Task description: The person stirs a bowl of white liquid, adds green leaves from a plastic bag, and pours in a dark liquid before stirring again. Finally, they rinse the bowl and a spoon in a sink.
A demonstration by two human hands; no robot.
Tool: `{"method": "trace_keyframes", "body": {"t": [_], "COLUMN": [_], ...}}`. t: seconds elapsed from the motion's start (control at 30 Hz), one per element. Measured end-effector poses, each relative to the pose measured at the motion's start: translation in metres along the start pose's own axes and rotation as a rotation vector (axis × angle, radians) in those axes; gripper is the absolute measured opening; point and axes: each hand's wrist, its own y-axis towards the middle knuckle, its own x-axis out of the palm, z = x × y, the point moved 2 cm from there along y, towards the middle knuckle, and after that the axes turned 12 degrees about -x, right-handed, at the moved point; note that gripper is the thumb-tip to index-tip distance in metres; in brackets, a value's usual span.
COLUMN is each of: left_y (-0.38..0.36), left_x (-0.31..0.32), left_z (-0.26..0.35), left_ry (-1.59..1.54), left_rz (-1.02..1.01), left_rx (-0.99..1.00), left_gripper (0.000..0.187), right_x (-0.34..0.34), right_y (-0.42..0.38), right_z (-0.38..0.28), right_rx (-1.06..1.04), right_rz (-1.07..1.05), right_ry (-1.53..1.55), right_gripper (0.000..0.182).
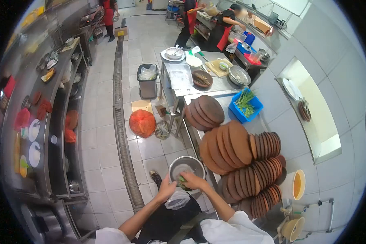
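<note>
A round metal bowl (199,166) is in front of me, with something pale in its bottom. At its left rim is my left hand (166,188), fingers closed on a clear plastic bag (178,200) that bunches up at the near side of the bowl. My right hand (192,181) reaches over the near right rim, its fingers curled around some green leaves (182,180) inside the bowl. The fingertips of both hands are partly hidden.
Stacked brown round plates (232,146) cover the table on my right, with a blue basket of greens (245,106) behind. An orange bag (142,123) and a bin (148,87) stand on the floor. Shelving (57,134) lines the left. Several people (221,30) are farther back.
</note>
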Motion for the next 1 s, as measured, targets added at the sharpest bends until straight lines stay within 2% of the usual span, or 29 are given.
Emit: {"method": "trace_keyframes", "body": {"t": [0.07,0.1,0.13,0.2,0.27,0.37,0.4,0.47,0.53,0.6,0.67,0.7,0.73,0.8,0.83,0.87,0.9,0.93,0.97,1.0], "left_y": [0.007,0.013,0.025,0.041,0.056,0.068,0.083,0.116,0.122,0.131,0.177,0.191,0.194,0.201,0.204,0.210,0.224,0.212,0.225,0.230], "left_x": [-0.039,-0.060,-0.082,-0.121,-0.160,-0.222,-0.247,-0.300,-0.334,-0.376,-0.438,-0.465,-0.487,-0.525,-0.541,-0.563,-0.587,-0.596,-0.611,-0.625], "left_z": [0.024,0.034,0.048,0.068,0.086,0.112,0.109,0.095,0.138,0.158,0.129,0.130,0.145,0.189,0.218,0.232,0.232,0.271,0.288,0.309], "left_ry": [0.057,0.073,0.090,-0.018,-0.133,-0.093,-0.101,-0.086,-0.209,-0.137,-0.142,-0.163,-0.194,-0.027,-0.105,-0.150,-0.099,-0.109,-0.047,-0.111], "left_rz": [0.058,0.111,0.165,0.171,0.172,0.332,0.328,0.466,0.453,0.532,0.495,0.455,0.421,0.435,0.374,0.301,0.326,0.342,0.334,0.333], "left_rx": [0.064,0.028,0.003,0.016,0.020,-0.066,-0.062,-0.078,-0.006,-0.006,0.038,0.063,0.085,0.204,0.128,0.107,0.139,0.033,0.105,0.069], "left_gripper": [0.057,0.055,0.053,0.052,0.050,0.048,0.048,0.046,0.047,0.047,0.049,0.049,0.050,0.047,0.045,0.043,0.043,0.044,0.047,0.050], "right_x": [-0.024,-0.053,-0.062,-0.063,-0.059,-0.038,-0.039,-0.041,-0.036,-0.033,-0.023,-0.030,-0.035,-0.043,-0.036,-0.046,-0.028,-0.026,-0.034,-0.045], "right_y": [0.050,0.075,0.104,0.152,0.213,0.298,0.325,0.383,0.441,0.495,0.554,0.571,0.590,0.626,0.654,0.671,0.704,0.717,0.732,0.752], "right_z": [-0.024,-0.057,-0.057,-0.062,-0.060,-0.076,-0.088,-0.105,-0.118,-0.123,-0.128,-0.145,-0.156,-0.176,-0.167,-0.179,-0.166,-0.169,-0.182,-0.193], "right_rx": [-0.093,0.056,0.049,-0.118,-0.157,-0.266,-0.284,-0.304,-0.379,-0.425,-0.504,-0.433,-0.427,-0.486,-0.438,-0.469,-0.372,-0.400,-0.362,-0.319], "right_rz": [0.203,0.040,0.047,0.009,-0.051,0.028,0.022,0.016,-0.164,-0.192,-0.195,-0.067,0.047,0.232,0.167,0.193,-0.074,0.119,0.134,0.164], "right_ry": [0.029,-0.145,-0.153,-0.228,-0.218,-0.144,-0.225,-0.313,-0.215,-0.167,-0.177,-0.284,-0.367,-0.416,-0.306,-0.255,-0.333,-0.228,-0.175,-0.136], "right_gripper": [0.048,0.054,0.054,0.060,0.061,0.055,0.051,0.046,0.037,0.033,0.038,0.044,0.045,0.043,0.044,0.041,0.036,0.031,0.029,0.027]}}
